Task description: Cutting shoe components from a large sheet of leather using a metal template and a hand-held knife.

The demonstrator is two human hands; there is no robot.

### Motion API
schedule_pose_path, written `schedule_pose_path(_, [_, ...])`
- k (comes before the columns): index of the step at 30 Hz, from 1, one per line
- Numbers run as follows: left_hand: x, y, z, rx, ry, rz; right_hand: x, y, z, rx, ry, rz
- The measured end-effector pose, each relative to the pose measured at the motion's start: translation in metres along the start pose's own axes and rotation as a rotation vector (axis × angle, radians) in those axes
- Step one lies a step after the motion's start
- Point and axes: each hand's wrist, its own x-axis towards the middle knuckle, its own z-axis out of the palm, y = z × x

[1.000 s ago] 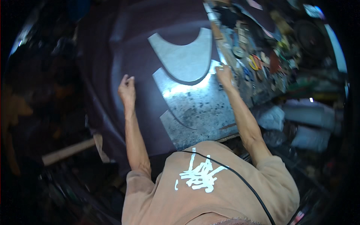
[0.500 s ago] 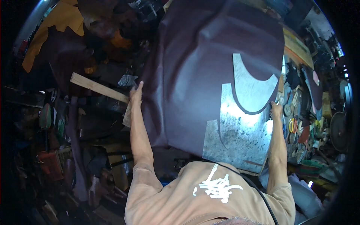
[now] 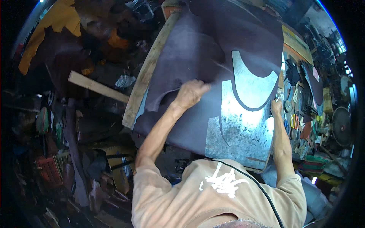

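A large dark brown leather sheet (image 3: 182, 57) lies over the table, its near left part lifted and folded toward the right. My left hand (image 3: 190, 95) is closed on the leather above the middle of the table; its fingertips are blurred by motion. At the right edge of a grey metal sheet (image 3: 247, 133), my right hand (image 3: 277, 107) is closed around a small thing that I cannot make out. A pale, curved template with a U-shaped cut-out (image 3: 251, 91) lies on the metal sheet and leather.
A wooden plank (image 3: 150, 74) edges the table's left side, and another wooden strip (image 3: 99, 87) juts out leftward. To the right lie several tools, among them yellow-handled scissors (image 3: 294, 121). Brown and tan leather pieces (image 3: 62, 49) are piled at the far left. A red crate (image 3: 49, 167) stands lower left.
My left hand has moved from the leather's left edge rightward over the table, drawing the leather with it. The plank along the table's left side is now uncovered. My right hand has hardly moved.
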Motion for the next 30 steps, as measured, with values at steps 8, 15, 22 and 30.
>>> schedule_pose_path(8, [-0.073,-0.049,-0.011,0.217,-0.562,-0.245,0.024,0.036,0.007,-0.113,0.042,-0.010])
schedule_pose_path(15, [-0.041,-0.125,-0.099,-0.650,-0.704,-1.075,0.019,0.014,-0.008,-0.161,0.039,0.161])
schedule_pose_path(22, [-0.051,-0.189,-0.027,-0.161,-0.335,-1.310,0.013,-0.009,-0.016,-0.125,0.055,0.098])
schedule_pose_path(30, [-0.085,-0.176,-0.003,0.223,-0.323,-1.375,-0.007,-0.048,-0.040,-0.054,-0.244,0.299])
